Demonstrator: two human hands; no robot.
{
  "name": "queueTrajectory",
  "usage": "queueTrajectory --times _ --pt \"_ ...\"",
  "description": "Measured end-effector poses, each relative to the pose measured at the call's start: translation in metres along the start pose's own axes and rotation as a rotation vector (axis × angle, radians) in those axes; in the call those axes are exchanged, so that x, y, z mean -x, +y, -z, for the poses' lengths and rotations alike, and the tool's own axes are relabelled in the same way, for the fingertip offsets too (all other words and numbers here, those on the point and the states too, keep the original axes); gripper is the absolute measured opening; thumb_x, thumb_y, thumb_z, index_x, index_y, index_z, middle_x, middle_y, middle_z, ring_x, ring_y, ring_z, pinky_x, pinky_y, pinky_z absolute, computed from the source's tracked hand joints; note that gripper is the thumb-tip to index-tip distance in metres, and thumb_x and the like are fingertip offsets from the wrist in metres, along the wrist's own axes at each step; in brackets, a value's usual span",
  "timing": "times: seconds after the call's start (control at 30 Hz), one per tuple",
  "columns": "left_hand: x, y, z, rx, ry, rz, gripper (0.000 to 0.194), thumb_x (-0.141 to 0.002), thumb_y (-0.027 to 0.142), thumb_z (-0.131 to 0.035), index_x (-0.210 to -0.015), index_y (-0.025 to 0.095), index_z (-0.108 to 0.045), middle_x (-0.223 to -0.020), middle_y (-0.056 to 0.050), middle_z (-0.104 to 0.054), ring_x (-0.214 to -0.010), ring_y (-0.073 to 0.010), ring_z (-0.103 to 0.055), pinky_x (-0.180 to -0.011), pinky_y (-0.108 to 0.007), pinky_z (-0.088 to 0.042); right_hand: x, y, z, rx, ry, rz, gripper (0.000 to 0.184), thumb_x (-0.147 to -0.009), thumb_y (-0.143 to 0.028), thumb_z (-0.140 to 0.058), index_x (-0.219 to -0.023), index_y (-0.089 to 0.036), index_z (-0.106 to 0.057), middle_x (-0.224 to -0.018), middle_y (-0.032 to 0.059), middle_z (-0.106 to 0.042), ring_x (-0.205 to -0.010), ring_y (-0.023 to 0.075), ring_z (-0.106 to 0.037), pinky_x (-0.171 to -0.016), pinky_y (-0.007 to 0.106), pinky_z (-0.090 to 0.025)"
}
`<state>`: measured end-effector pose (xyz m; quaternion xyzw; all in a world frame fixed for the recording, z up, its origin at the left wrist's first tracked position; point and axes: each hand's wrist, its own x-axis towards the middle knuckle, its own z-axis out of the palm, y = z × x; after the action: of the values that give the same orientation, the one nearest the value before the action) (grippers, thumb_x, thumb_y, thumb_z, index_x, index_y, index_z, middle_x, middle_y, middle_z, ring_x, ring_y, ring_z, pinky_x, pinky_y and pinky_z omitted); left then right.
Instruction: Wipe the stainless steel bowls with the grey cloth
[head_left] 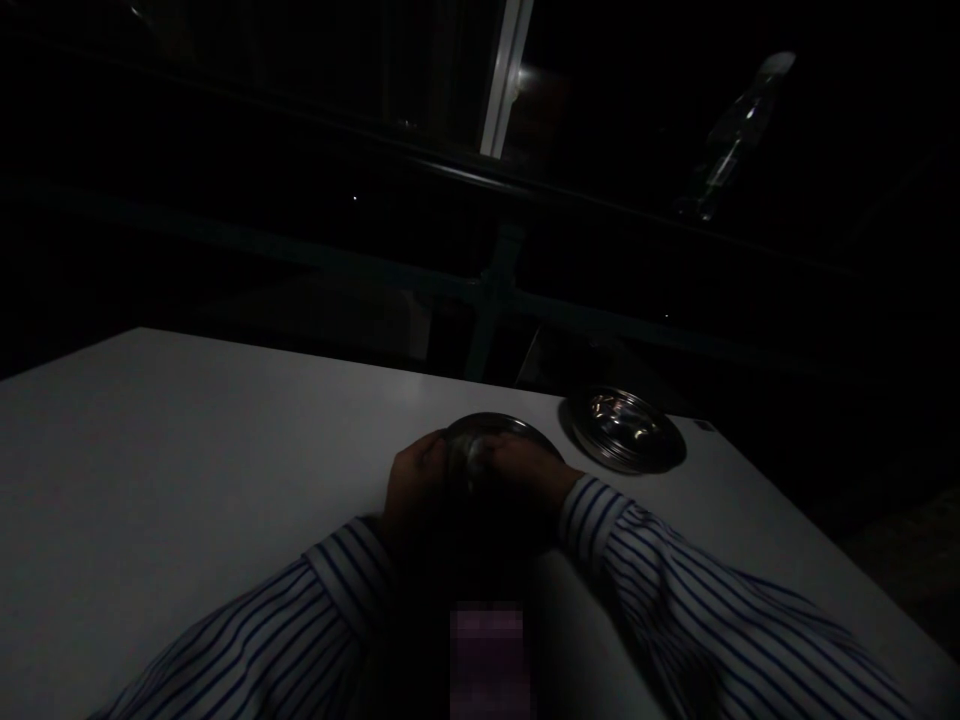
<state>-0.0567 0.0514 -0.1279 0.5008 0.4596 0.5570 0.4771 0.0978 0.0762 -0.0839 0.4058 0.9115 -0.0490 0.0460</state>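
Whitish and blurred, a patch too dim to identify shows by the fingertips of the right hand inside a metal bowl, whose left side the left hand touches; shadow hides whether either grips. The bowl sits toward the far edge of the white table, just beside a shinier metal bowl; a loose left hold could let a hard push slide or tip it.

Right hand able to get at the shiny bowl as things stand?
Likely yes: nothing visible stands between the right hand and shiny bowl, though that hand is at the dark bowl.
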Motion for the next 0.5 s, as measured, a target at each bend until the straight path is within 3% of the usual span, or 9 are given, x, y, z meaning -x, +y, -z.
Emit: queueTrajectory --times 0.13,0.33,0.5 --pt "-0.003 -0.001 0.003 -0.035 0.057 0.005 0.028 -0.074 0.031 -0.050 -0.086 0.013 -0.067 -0.084 -0.008 -0.072 -0.080 -0.0223 -0.064 -0.075 -0.032 -0.049 -0.011 -0.002 -0.005 0.030 -0.021 0.008 0.025 -0.081 -0.011 -0.050 -0.103 -0.010 -0.062 -0.111 0.0140 -0.060 -0.106 0.0210 -0.054 -0.094 0.033 -0.038" --pt "0.001 -0.003 0.000 0.118 -0.064 0.041 0.033 -0.078 0.036 -0.045 -0.093 0.014 -0.065 -0.085 -0.007 -0.072 -0.076 -0.0215 -0.066 -0.066 -0.031 -0.051 0.019 0.013 0.004 0.043 -0.015 -0.032 0.029 -0.081 -0.013 -0.050 -0.108 -0.014 -0.059 -0.112 0.0115 -0.060 -0.104 0.0188 -0.055 -0.087 0.028 -0.042" --pt "0.001 0.001 0.000 0.030 -0.017 0.027 0.032 -0.076 0.034 -0.047 -0.092 0.013 -0.066 -0.087 -0.008 -0.072 -0.079 -0.0228 -0.065 -0.070 -0.032 -0.050 -0.006 -0.001 0.000 0.073 -0.034 0.004 0.028 -0.083 -0.009 -0.046 -0.107 -0.010 -0.060 -0.114 0.0109 -0.059 -0.107 0.0186 -0.053 -0.094 0.028 -0.038"
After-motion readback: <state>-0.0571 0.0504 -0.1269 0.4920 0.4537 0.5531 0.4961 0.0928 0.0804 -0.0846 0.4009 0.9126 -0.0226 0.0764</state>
